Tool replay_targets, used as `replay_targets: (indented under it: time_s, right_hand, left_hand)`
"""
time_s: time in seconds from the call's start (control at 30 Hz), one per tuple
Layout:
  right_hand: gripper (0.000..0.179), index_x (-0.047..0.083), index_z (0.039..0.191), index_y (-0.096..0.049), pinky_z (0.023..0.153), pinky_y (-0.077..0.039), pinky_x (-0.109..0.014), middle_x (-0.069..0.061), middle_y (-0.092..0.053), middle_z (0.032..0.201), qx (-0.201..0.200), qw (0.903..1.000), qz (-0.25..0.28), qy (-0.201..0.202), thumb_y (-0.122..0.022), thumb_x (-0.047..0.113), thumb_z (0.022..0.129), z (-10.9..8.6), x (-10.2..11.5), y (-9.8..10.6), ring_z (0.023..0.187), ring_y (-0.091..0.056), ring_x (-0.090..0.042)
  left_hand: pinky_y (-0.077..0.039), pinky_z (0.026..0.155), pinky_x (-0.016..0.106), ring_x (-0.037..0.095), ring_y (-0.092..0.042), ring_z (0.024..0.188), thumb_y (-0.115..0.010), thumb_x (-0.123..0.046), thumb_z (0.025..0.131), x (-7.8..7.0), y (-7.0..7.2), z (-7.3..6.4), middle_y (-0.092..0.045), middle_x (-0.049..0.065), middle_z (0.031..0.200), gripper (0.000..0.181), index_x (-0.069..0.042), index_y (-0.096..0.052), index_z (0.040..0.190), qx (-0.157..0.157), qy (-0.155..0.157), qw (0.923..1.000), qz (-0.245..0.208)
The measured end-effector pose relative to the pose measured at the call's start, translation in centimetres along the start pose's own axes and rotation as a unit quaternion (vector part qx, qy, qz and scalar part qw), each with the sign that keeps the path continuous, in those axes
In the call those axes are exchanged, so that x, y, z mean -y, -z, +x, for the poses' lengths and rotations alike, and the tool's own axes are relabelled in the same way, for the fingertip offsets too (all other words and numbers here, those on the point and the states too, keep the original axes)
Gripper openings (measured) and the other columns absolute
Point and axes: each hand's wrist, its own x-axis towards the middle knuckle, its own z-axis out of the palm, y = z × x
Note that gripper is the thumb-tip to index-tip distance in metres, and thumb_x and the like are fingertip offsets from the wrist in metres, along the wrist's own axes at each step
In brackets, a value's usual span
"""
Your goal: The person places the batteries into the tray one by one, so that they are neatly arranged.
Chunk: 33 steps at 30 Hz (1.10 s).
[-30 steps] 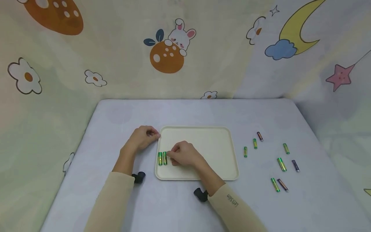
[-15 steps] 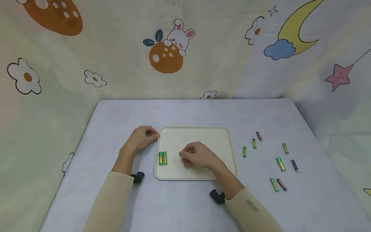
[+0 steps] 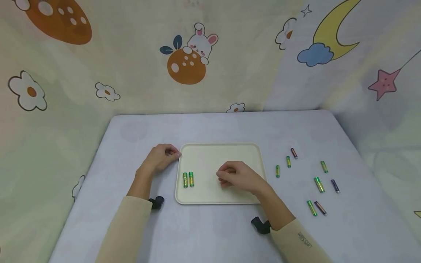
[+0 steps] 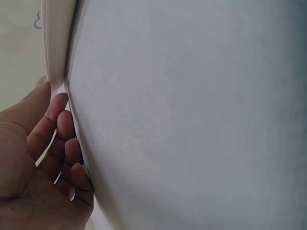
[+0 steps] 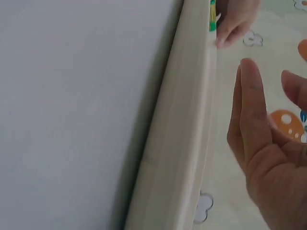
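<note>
In the head view a cream tray [image 3: 217,200] lies in the middle of the table. Two green-and-gold batteries [image 3: 188,179] stand side by side, lengthwise, in its left part with a narrow gap between them. My left hand [image 3: 161,157] pinches the tray's left rim near the far corner; the left wrist view shows the thumb [image 4: 33,103] at the rim and the fingers beside it. Over the right half of the tray hovers my right hand [image 3: 241,177], holding nothing. Its fingers [image 5: 253,98] are extended with the thumb apart in the right wrist view.
Right of the tray, several more batteries lie scattered on the white table [image 3: 210,233]: green ones such as a larger battery [image 3: 319,185], and dark ones such as a battery [image 3: 335,186]. Behind the table hangs a printed cloth [image 3: 138,54].
My right hand has let go beside the batteries and moved right across the tray. The two batteries have shifted slightly right and a little apart. My left hand stays at the rim.
</note>
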Motion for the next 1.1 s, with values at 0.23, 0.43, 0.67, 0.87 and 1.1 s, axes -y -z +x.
replay_targets:
  time_s: [0.23, 0.43, 0.67, 0.87, 1.1]
  right_hand:
    - [0.039, -0.010, 0.121, -0.059, 0.089, -0.059, -0.038, -0.028, -0.066, 0.108, 0.000, 0.9998, 0.002, 0.019, -0.066, 0.023, 0.102, -2.6, -1.8, 4.7, 0.102, -0.069, -0.039]
    - [0.041, -0.008, 0.122, -0.060, 0.087, -0.059, -0.036, -0.026, -0.065, 0.110, -0.038, 0.9990, -0.017, 0.015, -0.067, 0.027, 0.101, -4.5, -2.9, 7.5, 0.102, -0.068, -0.038]
    - [0.042, -0.009, 0.123, -0.058, 0.087, -0.059, -0.034, -0.025, -0.068, 0.107, -0.056, 0.9975, -0.042, 0.014, -0.068, 0.026, 0.101, -6.4, -3.4, 9.5, 0.101, -0.069, -0.036]
    - [0.044, -0.003, 0.125, -0.060, 0.087, -0.057, -0.029, -0.017, -0.071, 0.110, -0.103, 0.9885, -0.111, -0.011, -0.068, 0.033, 0.100, -8.5, -3.8, 11.7, 0.101, -0.072, -0.029]
    - [0.044, -0.005, 0.128, -0.058, 0.084, -0.056, -0.023, -0.019, -0.071, 0.113, -0.157, 0.9724, -0.173, -0.004, -0.065, 0.031, 0.102, -11.5, -4.1, 14.3, 0.102, -0.074, -0.029]
  left_hand:
    - [-0.044, 0.082, 0.037, 0.022, -0.056, 0.091, -0.068, -0.040, 0.099, 0.0, 0.1, 0.0, -0.065, 0.003, 0.098, 0.027, -0.015, -0.073, 0.108, -0.005, 0.004, 1.0000, 0.001]
    - [-0.043, 0.081, 0.037, 0.022, -0.055, 0.091, -0.068, -0.038, 0.099, -0.2, 0.2, 0.1, -0.065, 0.004, 0.097, 0.026, -0.014, -0.073, 0.109, -0.004, 0.002, 0.9999, 0.011]
    - [-0.043, 0.081, 0.037, 0.023, -0.055, 0.091, -0.067, -0.039, 0.099, -0.2, 0.0, -0.1, -0.065, 0.004, 0.098, 0.028, -0.013, -0.072, 0.110, 0.000, 0.005, 1.0000, 0.006]
    - [-0.043, 0.080, 0.036, 0.022, -0.054, 0.091, -0.067, -0.039, 0.100, -0.2, -0.1, -0.1, -0.064, 0.004, 0.098, 0.027, -0.014, -0.071, 0.109, -0.003, 0.009, 0.9999, 0.006]
    - [-0.043, 0.082, 0.037, 0.022, -0.055, 0.092, -0.067, -0.039, 0.099, -0.2, 0.0, 0.0, -0.065, 0.004, 0.099, 0.027, -0.014, -0.072, 0.109, 0.000, 0.002, 0.9999, 0.012]
